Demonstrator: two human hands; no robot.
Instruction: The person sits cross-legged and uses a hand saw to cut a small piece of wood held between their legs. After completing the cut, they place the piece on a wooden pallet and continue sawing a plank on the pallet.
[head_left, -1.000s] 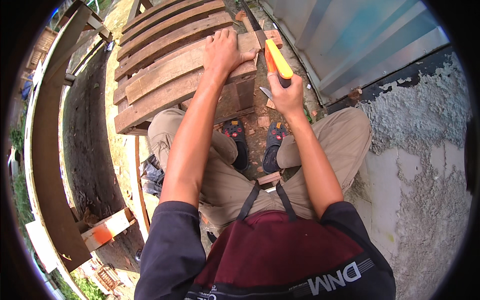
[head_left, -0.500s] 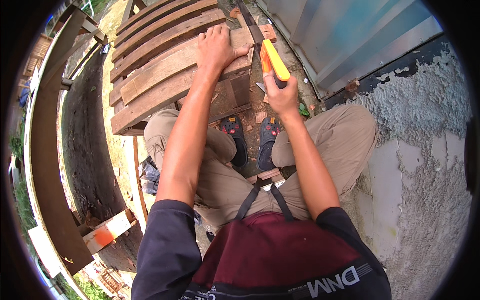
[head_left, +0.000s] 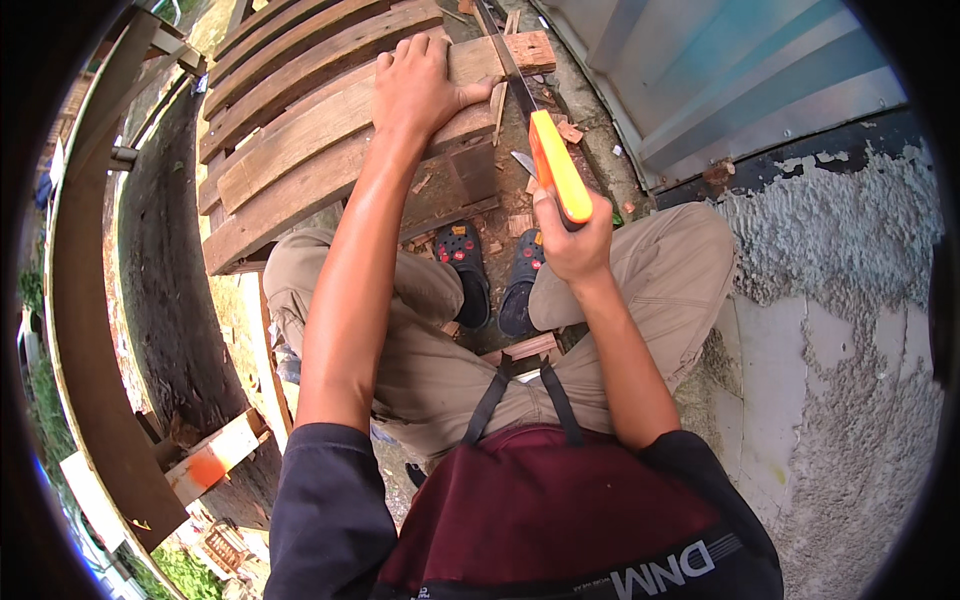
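Observation:
My right hand (head_left: 577, 235) is closed round the yellow-and-orange handle of a handsaw (head_left: 562, 165). The saw's dark blade runs away from me across a wooden plank (head_left: 310, 138), near the plank's right end. That plank lies over a slatted wooden pallet (head_left: 300, 215). My left hand (head_left: 418, 85) presses down on the plank just left of the blade, fingers bent over its far edge and thumb stretched toward the cut. The fingertips are hidden. To the right of the blade, the plank's reddish end piece (head_left: 530, 52) sticks out.
Below the saw, a small pointed blade (head_left: 523, 160) and wood scraps (head_left: 520, 225) lie on the ground by my dark clogs (head_left: 460, 250). A corrugated metal sheet (head_left: 740, 70) and a rough wall (head_left: 830, 230) stand on the right. Wooden framing (head_left: 85, 330) rises on the left.
My right hand has drawn the saw back toward me, so more blade shows on the near side of the plank. My left hand stays on the plank; the view has shifted slightly.

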